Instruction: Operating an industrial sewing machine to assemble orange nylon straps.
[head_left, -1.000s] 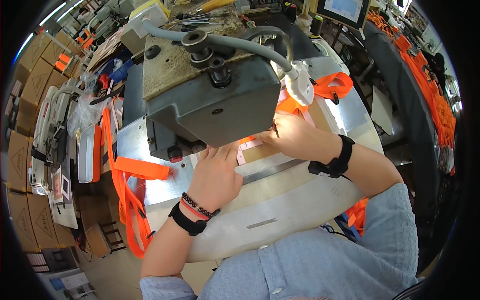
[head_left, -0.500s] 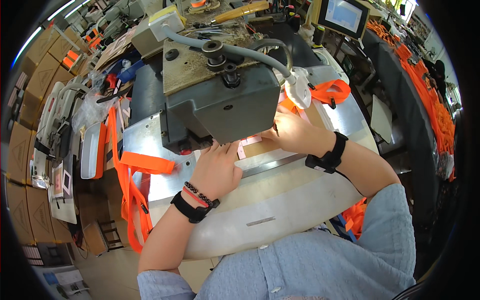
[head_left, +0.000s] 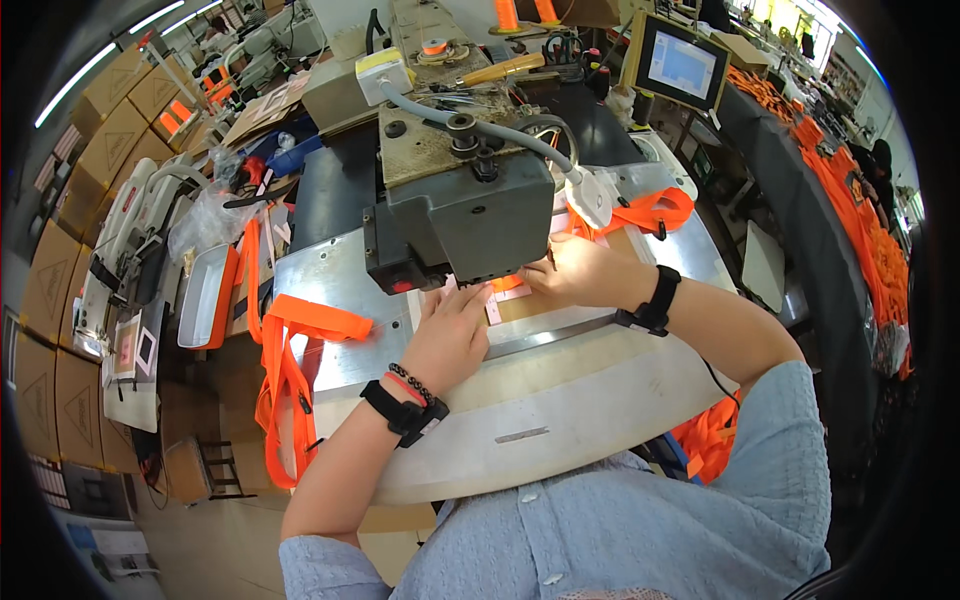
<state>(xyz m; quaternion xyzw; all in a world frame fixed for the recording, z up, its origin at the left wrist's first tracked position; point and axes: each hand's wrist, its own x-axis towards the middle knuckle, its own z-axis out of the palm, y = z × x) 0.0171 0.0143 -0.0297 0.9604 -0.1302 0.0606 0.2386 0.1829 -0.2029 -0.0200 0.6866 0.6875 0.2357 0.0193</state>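
Note:
Both hands work on the metal plate under the dark head of an industrial sewing machine [head_left: 475,225]. My left hand [head_left: 455,335] lies with its fingers stretched out, tips just below the head. Beside those tips a bit of orange webbing [head_left: 507,283] shows over a pale pink strip [head_left: 493,310] and a brown board [head_left: 545,303]. At the right of the head, my right hand [head_left: 580,270] has its fingers bent together by a small dark piece. What they pinch is mostly hidden. A longer orange strap [head_left: 655,210] loops behind my right hand.
Left of the plate an orange strap [head_left: 320,318] hangs over the edge. Farther left stands an orange-and-white tray [head_left: 205,300]. A white lamp-like fitting [head_left: 590,200] on a grey hose hangs near my right hand. A screen [head_left: 682,62] stands at the back right.
The whole view has shifted, so the machine sits slightly farther off. My left fingertips show more plainly beside the orange webbing; my right hand stays by the head.

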